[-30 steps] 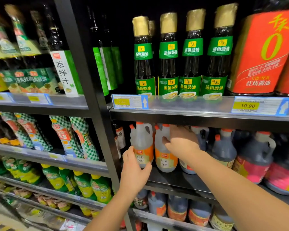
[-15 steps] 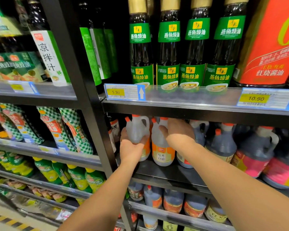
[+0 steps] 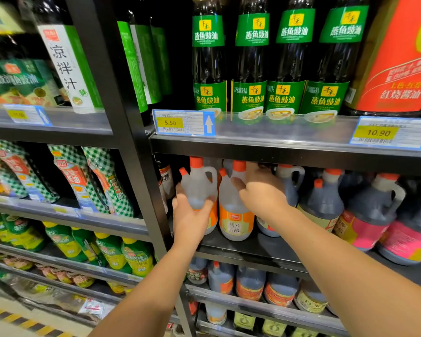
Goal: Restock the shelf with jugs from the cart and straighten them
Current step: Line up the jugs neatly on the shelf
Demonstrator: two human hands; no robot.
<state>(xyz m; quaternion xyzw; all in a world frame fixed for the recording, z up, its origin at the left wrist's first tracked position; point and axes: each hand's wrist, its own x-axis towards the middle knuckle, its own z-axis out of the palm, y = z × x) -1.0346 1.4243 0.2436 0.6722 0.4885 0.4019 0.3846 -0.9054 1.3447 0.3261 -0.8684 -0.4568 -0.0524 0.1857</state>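
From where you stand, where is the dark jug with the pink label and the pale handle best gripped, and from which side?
Grip the dark jug by its loop handle, high on its right side under the orange cap. Come from the front right: the shelf above sits low over the cap, and the round belly looks too wide for one hand.

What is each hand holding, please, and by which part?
The left hand grips the leftmost clear jug round its belly. The right hand covers the next jug at its handle; grip hidden.
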